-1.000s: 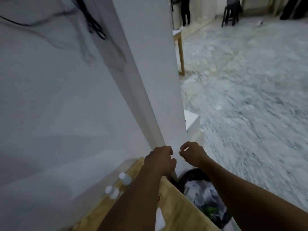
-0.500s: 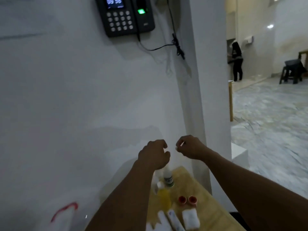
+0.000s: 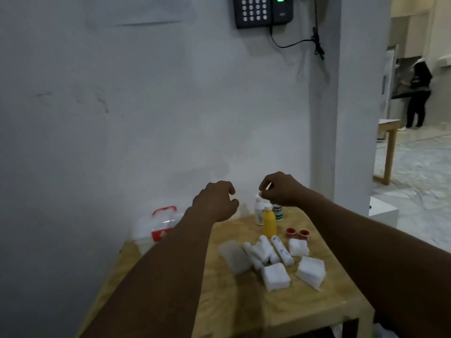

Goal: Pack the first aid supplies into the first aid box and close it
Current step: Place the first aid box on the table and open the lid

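Observation:
A white first aid box (image 3: 161, 228) with a red handle and red cross stands at the back left of the wooden table (image 3: 244, 308), partly hidden by my left forearm. A yellow bottle (image 3: 269, 222), a white bottle (image 3: 258, 212) and a green-labelled container (image 3: 278, 213) stand at the back. Two red tape rolls (image 3: 297, 232), white bandage rolls (image 3: 263, 250), gauze pads (image 3: 275, 276) and a flat translucent pack (image 3: 234, 257) lie in the middle. My left hand (image 3: 214, 201) hovers above the table with curled, empty fingers. My right hand (image 3: 280, 189) hovers over the bottles, thumb and finger pinched together.
The table stands against a white wall with a black keypad device (image 3: 262, 11) and a hanging cable. A white pillar (image 3: 353, 118) is at the right, with a white block (image 3: 383, 213) at its foot. Beyond it are marble floor, another wooden table (image 3: 390, 132) and a person (image 3: 418, 93).
The view has swung from the pillar and floor onto the table, bringing the box and supplies into sight. Both hands stay raised side by side, and my left fingers have loosened.

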A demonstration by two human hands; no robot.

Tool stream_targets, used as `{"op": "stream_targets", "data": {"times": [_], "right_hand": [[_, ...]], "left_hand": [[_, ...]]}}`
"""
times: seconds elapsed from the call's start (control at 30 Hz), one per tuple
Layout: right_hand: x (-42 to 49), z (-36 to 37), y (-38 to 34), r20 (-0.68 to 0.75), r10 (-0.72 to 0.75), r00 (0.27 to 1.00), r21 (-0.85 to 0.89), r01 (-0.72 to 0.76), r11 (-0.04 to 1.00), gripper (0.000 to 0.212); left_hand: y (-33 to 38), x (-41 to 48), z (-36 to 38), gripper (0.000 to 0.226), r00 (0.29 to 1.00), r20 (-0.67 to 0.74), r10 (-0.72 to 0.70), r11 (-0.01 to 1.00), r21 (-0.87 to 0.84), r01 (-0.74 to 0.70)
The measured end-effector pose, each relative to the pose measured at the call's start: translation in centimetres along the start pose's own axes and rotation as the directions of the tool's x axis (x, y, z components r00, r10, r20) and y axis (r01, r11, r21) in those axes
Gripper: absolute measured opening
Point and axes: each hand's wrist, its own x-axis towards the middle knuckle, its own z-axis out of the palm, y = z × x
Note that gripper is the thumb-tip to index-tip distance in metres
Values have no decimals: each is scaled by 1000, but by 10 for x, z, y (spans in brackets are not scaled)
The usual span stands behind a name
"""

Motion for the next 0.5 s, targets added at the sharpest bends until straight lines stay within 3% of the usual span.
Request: {"op": "stream_targets", "data": {"times": [0.27, 0.5], "right_hand": [[27, 22, -77, 102, -127, 987, 6, 127, 992, 16], [78, 119, -109, 157, -137, 978, 34, 133, 990, 35]], "left_hand": [[-77, -26, -40, 39, 982, -43, -181, 983, -46, 179], [-181, -28, -38, 48, 935, -117, -335, 942, -67, 329]]}}
